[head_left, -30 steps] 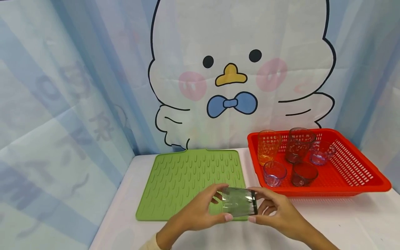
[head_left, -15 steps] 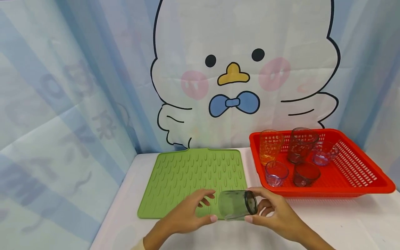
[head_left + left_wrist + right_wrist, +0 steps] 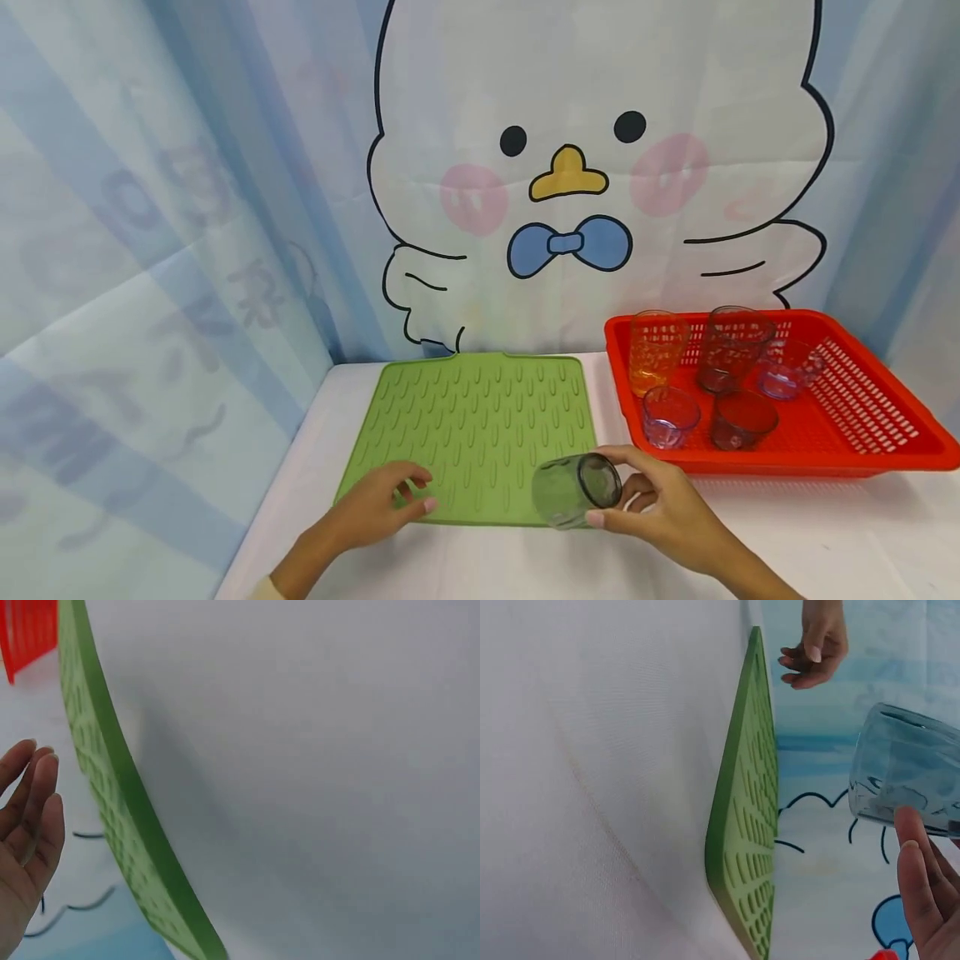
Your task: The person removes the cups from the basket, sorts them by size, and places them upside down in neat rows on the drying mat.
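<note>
Grey glass: tipped on its side in mid-air, the smoky see-through tumbler appears over the near right corner of the green mat in the head view and shows apart from it in the right wrist view.
Mouth: the round rim faces the person's right and partly toward the head camera, its opening seen as an oval.
Base: the closed end points left, slightly lower in the head view than the rim.
Long axis: sideways, nearer to lying than standing, on a slight slant to the mat's near edge.
Right grip: thumb and fingers pinch the glass at its rim end.
Left grip: fingers hang loosely bent, unoccupied, by the mat's near left part, well apart from the glass.
Red basket: right of the mat on the white worktop, it holds five tinted drinking vessels.
</note>
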`<state>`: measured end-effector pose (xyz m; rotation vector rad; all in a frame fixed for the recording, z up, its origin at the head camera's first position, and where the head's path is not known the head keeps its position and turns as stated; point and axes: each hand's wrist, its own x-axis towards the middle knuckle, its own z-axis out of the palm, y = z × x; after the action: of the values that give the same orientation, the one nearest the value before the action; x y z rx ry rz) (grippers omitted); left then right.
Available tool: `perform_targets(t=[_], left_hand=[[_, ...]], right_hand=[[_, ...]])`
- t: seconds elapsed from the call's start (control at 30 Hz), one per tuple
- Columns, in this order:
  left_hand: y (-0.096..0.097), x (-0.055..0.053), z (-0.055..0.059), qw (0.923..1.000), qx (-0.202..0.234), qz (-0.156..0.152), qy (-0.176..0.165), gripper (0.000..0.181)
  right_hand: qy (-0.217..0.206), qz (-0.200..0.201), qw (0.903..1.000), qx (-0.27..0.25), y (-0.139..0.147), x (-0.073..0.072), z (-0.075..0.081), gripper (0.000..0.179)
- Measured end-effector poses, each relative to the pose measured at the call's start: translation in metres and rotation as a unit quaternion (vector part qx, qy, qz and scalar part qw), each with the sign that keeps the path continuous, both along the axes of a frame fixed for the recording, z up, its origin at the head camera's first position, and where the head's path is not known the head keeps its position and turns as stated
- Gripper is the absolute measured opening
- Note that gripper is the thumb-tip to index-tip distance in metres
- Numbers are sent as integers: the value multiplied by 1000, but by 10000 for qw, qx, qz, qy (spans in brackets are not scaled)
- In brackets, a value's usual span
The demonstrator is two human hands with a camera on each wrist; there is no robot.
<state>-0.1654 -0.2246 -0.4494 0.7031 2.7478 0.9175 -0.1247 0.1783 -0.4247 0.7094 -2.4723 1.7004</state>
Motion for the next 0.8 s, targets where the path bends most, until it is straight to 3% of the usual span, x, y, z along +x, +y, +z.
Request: perform_targets(t=[0.2, 0.6, 0.8], left_hand=[[-32, -5, -2, 9989, -272, 388, 61, 48], [-74, -14, -10, 9986, -275, 457, -12, 38], [-81, -17, -9, 9979, -340, 415, -350, 41]], right_hand=[[-21, -53, 10000, 61, -5, -4, 3, 55], [-336, -24, 9988, 345, -24, -20, 12, 55], [-430, 127, 9980, 437, -38, -33, 18, 57]])
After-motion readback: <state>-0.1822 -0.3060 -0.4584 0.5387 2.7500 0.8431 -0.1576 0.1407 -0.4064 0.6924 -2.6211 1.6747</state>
